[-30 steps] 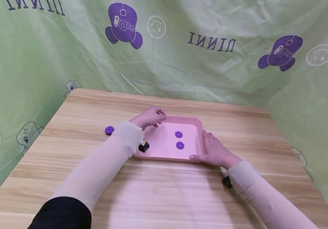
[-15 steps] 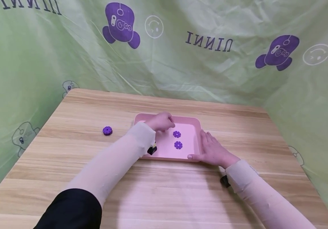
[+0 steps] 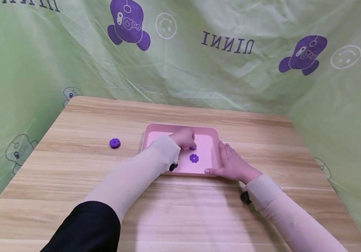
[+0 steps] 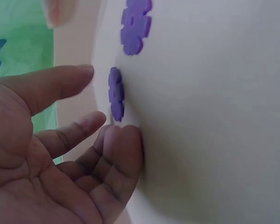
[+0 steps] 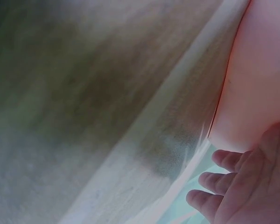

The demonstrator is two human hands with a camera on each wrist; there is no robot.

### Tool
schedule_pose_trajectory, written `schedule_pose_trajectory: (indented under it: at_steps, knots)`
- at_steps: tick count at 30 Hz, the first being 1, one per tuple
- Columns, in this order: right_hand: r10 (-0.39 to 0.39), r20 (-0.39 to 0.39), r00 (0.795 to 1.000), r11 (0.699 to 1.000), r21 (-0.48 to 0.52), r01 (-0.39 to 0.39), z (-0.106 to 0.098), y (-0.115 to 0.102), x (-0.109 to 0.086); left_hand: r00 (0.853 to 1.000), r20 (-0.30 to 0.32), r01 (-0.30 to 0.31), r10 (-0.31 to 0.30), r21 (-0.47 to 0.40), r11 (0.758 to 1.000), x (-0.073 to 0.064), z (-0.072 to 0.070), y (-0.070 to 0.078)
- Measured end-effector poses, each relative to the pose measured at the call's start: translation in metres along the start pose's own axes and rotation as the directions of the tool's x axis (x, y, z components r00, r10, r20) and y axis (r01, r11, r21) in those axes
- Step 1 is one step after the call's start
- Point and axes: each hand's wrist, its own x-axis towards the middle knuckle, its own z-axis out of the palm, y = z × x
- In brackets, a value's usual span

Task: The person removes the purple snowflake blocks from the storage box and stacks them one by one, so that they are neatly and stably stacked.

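Note:
My left hand reaches down into a pink tray in the head view. Close in front of its fingertips lies a purple notched flower-shaped disc, seen between thumb and fingers in the left wrist view, with a gap to the thumb. Nearer the front of the tray is a second purple disc, lying flat. Against the tray's right end rests my right hand, fingers extended along the outside and thumb at the front rim. In the right wrist view its fingers show beside the tray's outer wall.
To the left of the tray, a small stack of purple discs sits on the wooden table. Green printed cloth hangs behind the table and along both sides. Each wrist carries a small black camera.
My left hand has moved right and toward me, from the tray's back left to the farther disc, which it now partly covers. My right hand stays at the tray's right end.

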Motion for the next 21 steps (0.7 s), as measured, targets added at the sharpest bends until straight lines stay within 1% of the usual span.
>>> schedule_pose_trajectory:
  at_steps: [3,7,12,15,21]
  knots:
    - [0.001,0.002,1.0,1.0,0.003,-0.001,0.0,-0.002,0.0,1.0,-0.01,0.003,-0.003,0.044,0.999,-0.003,0.002,0.003]
    - [-0.002,-0.004,1.0,1.0,0.011,0.002,0.0,-0.003,0.0,0.999,-0.021,-0.022,0.024,0.11,0.994,-0.005,0.004,0.004]
    - [-0.004,-0.007,1.0,1.0,0.005,0.004,0.0,-0.002,0.0,0.998,-0.025,-0.051,0.057,0.195,0.98,-0.01,0.005,0.006]
    - [-0.011,-0.004,1.0,1.0,-0.025,0.011,0.0,-0.002,-0.001,0.997,-0.031,-0.059,0.067,0.204,0.977,-0.014,0.005,0.006]
    - [-0.026,-0.005,1.0,0.997,-0.078,0.025,-0.001,-0.003,-0.002,0.996,-0.052,-0.057,0.067,0.172,0.983,-0.017,0.004,0.005]
